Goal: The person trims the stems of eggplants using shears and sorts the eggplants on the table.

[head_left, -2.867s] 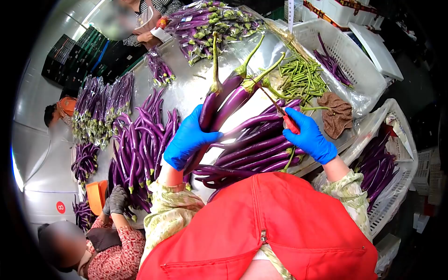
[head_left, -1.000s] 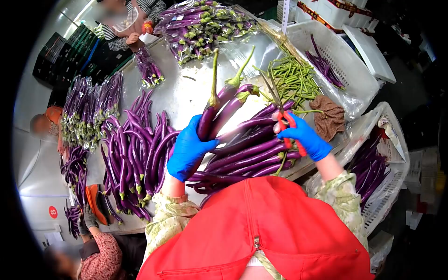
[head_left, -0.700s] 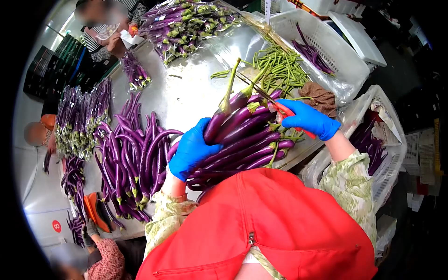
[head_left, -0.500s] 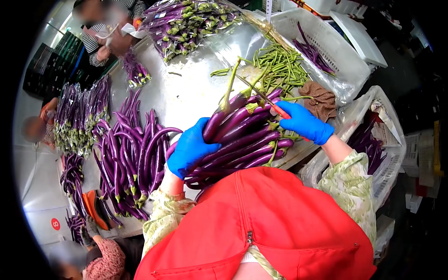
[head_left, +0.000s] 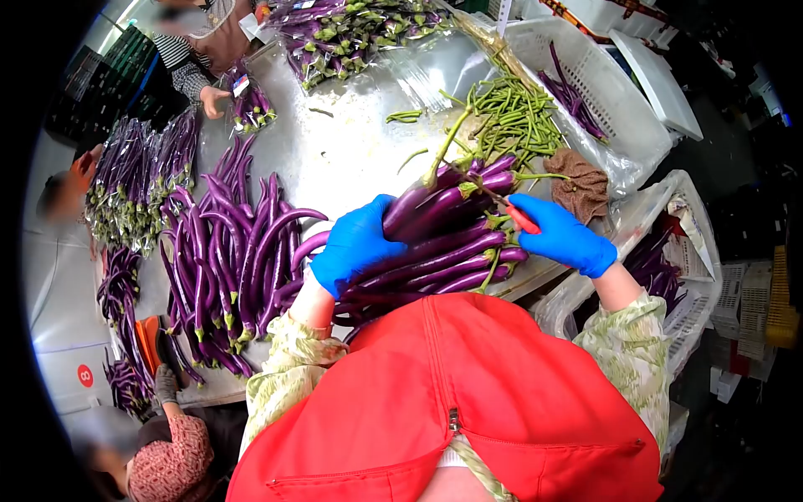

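My left hand (head_left: 358,245), in a blue glove, is closed around the bodies of a few purple eggplants (head_left: 418,213). Their green-capped ends point up and to the right, and one has a long green stem. Gripped in my blue-gloved right hand (head_left: 562,236) is a knife with a red handle (head_left: 524,220). Its thin dark blade crosses the capped ends and is partly lost against them. More long eggplants (head_left: 452,261) lie beneath both hands, close to my red apron (head_left: 443,393).
Cut green stems (head_left: 519,113) are heaped beyond my hands, beside a brown cloth (head_left: 579,184). Loose eggplants (head_left: 242,259) lie at left, bagged ones (head_left: 351,38) at the back. White crates (head_left: 577,63) line the right. Other people work along the table's left side.
The knife's blade has swung in against the eggplants' capped ends. Both hands appear slightly farther right. At the far left, a co-worker's hand has come down beside a bagged bunch.
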Available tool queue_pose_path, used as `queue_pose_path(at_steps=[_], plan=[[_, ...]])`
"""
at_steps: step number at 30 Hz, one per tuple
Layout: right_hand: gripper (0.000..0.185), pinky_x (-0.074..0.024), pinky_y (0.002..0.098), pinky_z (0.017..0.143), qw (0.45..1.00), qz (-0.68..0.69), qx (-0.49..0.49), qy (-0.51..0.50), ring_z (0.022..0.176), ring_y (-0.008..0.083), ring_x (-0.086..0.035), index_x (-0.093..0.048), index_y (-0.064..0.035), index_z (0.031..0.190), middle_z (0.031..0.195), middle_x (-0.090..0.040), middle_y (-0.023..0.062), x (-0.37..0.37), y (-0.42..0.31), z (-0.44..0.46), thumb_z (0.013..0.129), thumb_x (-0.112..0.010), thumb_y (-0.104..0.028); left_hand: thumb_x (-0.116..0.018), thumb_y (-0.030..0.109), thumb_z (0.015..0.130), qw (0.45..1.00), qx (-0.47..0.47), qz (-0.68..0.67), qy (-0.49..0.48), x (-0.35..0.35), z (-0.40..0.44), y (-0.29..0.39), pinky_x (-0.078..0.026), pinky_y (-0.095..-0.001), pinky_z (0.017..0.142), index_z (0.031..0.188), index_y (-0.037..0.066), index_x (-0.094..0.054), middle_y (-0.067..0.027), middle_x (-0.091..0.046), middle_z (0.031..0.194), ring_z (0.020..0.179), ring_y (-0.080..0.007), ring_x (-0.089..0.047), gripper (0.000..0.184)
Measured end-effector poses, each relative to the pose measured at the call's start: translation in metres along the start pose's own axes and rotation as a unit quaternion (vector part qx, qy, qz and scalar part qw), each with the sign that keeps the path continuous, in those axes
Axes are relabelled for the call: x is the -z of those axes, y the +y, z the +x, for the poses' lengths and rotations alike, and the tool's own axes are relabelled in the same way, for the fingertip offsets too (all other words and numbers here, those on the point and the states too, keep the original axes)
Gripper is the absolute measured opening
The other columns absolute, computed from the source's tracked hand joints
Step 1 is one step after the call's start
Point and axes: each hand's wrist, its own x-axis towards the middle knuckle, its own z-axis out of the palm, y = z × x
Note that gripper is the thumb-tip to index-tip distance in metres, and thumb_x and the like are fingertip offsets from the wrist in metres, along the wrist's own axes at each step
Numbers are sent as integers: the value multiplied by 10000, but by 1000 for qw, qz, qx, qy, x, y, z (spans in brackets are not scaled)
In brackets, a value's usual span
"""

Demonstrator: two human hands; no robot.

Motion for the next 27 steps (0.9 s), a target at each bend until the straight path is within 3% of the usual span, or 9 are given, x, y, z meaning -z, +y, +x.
queue_pose_path(at_steps=[3, 7, 10, 16, 17, 19, 23, 24, 27], plan=[[558, -458, 290, 785, 999, 30, -19, 9, 857, 153, -563, -426, 6, 1300, 983, -588, 100, -5, -6, 6, 764, -543, -95, -716, 216, 678, 999, 21, 26, -27, -1, -1, 8, -476, -378, 822, 1182, 48, -516, -196, -626, 1007, 941, -315, -623, 568], [556, -471, 372, 806, 1000, -12, 3, -2, 946, 353, -593, -455, 14, 1244, 1057, -584, 217, -8, 3, 17, 732, -585, -159, -704, 234, 684, 998, 13, 47, -29, -7, 0, -2, -482, -390, 816, 1172, 51, -524, -204, -628, 999, 928, -336, -623, 551], [564, -472, 379, 809, 999, -42, 18, 4, 950, 364, -589, -456, 2, 1247, 1061, -581, 223, -8, -3, 18, 726, -590, -168, -704, 236, 683, 998, 14, 49, -33, -8, 0, 0, -483, -392, 815, 1168, 57, -528, -206, -628, 1003, 929, -342, -621, 546], [477, -465, 362, 741, 999, 14, -34, 0, 843, 283, -602, -486, 9, 1198, 950, -586, 216, -11, -11, 24, 757, -576, -150, -706, 276, 683, 999, -23, 19, -45, -7, 1, -1, -479, -402, 812, 1163, 62, -528, -203, -627, 996, 919, -358, -615, 555], [454, -455, 359, 705, 999, 23, -9, 32, 796, 216, -581, -490, 11, 1187, 896, -580, 199, -15, -11, 23, 766, -579, -133, -706, 285, 684, 999, -30, 8, -31, -4, 0, -4, -477, -405, 812, 1163, 62, -528, -203, -627, 993, 918, -360, -613, 558], [482, -457, 324, 725, 998, 51, 12, 45, 828, 165, -569, -474, 5, 1225, 930, -589, 153, -15, -8, 23, 767, -582, -100, -705, 305, 682, 999, -40, 5, -12, -6, 4, -17, -470, -414, 816, 1168, 66, -524, -205, -621, 991, 925, -367, -606, 570], [478, -427, 247, 631, 951, 278, -5, 139, 706, 116, -504, -459, -25, 1225, 840, -528, 69, -17, 0, 30, 757, -554, -35, -717, 284, 686, 985, -46, -89, 143, 56, -18, -1, -471, -418, 805, 1168, 38, -514, -186, -621, 1004, 916, -355, -609, 578], [480, -420, 228, 608, 924, 343, -1, 170, 676, 104, -488, -455, -33, 1225, 817, -512, 47, -18, 0, 31, 754, -547, -19, -720, 262, 688, 928, -155, -229, 251, 74, -10, -7, -469, -412, 807, 1158, 25, -517, -154, -625, 1012, 913, -332, -610, 564], [488, -441, 228, 632, 895, 405, 9, 190, 700, 110, -498, -433, -27, 1238, 830, -518, 46, -16, -4, 26, 762, -537, -13, -716, 209, 706, 748, -197, -464, 432, 115, -32, -34, -465, -366, 819, 1120, 22, -538, -62, -620, 995, 900, -250, -595, 488]])
